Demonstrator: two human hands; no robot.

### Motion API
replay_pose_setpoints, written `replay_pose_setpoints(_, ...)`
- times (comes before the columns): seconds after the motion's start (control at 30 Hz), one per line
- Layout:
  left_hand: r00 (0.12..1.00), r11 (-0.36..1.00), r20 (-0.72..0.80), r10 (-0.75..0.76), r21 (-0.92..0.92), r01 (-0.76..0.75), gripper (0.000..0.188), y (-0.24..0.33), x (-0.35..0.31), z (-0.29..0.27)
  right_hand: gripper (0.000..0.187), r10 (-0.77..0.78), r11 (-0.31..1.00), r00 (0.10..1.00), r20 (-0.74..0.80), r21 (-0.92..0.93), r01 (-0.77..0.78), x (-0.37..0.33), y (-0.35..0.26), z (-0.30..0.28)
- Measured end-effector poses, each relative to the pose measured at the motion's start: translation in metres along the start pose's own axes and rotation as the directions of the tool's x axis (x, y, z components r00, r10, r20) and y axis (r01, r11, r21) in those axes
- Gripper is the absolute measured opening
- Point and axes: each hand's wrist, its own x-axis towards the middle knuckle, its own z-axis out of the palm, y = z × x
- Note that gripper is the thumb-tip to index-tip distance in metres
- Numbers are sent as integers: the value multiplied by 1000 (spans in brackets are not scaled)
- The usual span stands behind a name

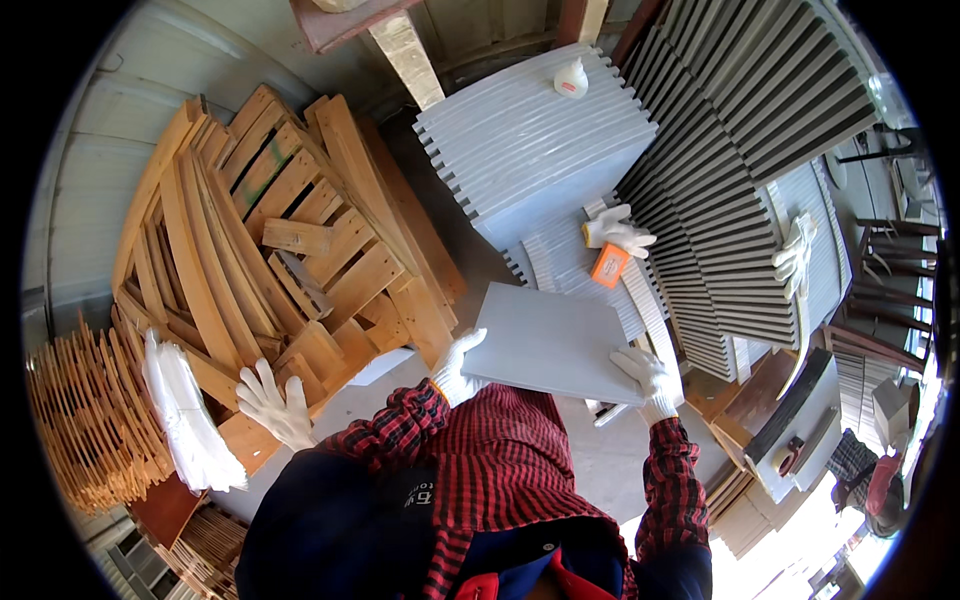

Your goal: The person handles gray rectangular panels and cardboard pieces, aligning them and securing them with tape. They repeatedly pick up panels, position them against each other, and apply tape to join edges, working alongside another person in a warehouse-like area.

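Stack of pale grey panels (540, 140) stands beyond the single grey panel (550, 335), which is held between the hands. Left hand (458, 368) grips its near-left corner; right hand (652, 382), its near-right corner; both white-gloved.

A pale panelled wall (90, 180) rises beyond grey floor (455, 190), bright light (790, 545) glaring at right.

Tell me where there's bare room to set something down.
The grey stack's ridged top, on the near side of the white bottle. A floor strip shows between that stack and the wood pile. Crowded: the wood pile, and beyond the held panel, where a white glove and orange box lie.
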Motion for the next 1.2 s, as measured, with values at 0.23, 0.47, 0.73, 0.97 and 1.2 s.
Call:
replay_pose_setpoints(0.23, 825, 678, 49, 563, 544, -495, 105, -30, -47, 36, 39, -13, 998, 995, 95, -57, 19, 12, -28, -33)
replay_pose_setpoints(0.47, 651, -842, 697, 301, 514, -161, 69, -28, -85, 87, 31, -89, 994, 996, 16, 61, 88, 25, 4, -28)
replay_pose_setpoints(0.73, 769, -850, 602, 216, 503, -156, 29, -69, 8, 116, 42, -67, 997, 960, 273, -17, 74, 45, 10, -55)
replay_pose_setpoints(0.97, 715, -856, 673, 187, 469, -217, 25, -56, -1, 117, 39, -368, 740, 908, 200, -529, 416, 235, -168, -230)
replay_pose_setpoints(1.2, 668, -823, 709, 226, 506, -259, 14, -57, 1, 113, 36, -943, 90, 329, 52, -911, 402, 403, -402, -259)
